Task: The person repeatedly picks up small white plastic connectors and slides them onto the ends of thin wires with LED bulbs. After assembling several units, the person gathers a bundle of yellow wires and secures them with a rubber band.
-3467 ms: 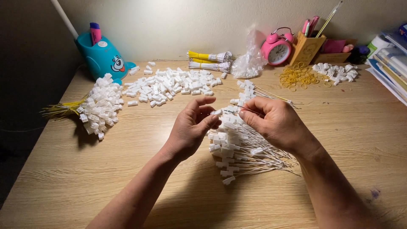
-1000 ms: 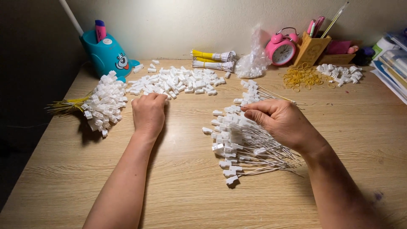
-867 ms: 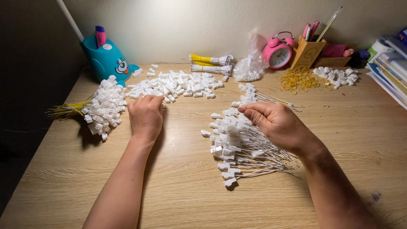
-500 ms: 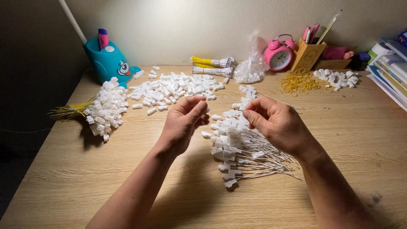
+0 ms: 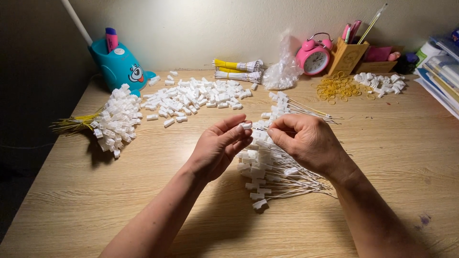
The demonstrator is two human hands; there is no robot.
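Note:
My left hand (image 5: 217, 148) pinches a small white plastic connector (image 5: 246, 126) at its fingertips. My right hand (image 5: 306, 141) pinches the end of a thin white wire just right of that connector, the two hands nearly touching. Under both hands lies a pile of white wires with connectors fitted (image 5: 267, 172). A heap of loose white connectors (image 5: 196, 95) is spread at the back of the wooden desk (image 5: 95, 200). A bundle of yellow wires with white connectors (image 5: 112, 119) lies at the left.
At the back stand a teal pen holder (image 5: 119, 67), bundled yellow and white wires (image 5: 236, 69), a clear plastic bag (image 5: 284, 69), a pink alarm clock (image 5: 313, 55), a wooden pencil cup (image 5: 351, 52), yellow rubber bands (image 5: 337, 88) and more white connectors (image 5: 380, 83). Stacked books (image 5: 442, 62) sit far right.
My left hand reached out to the heap of loose connectors at the back, then came back to the right hand with one white connector in its fingertips.

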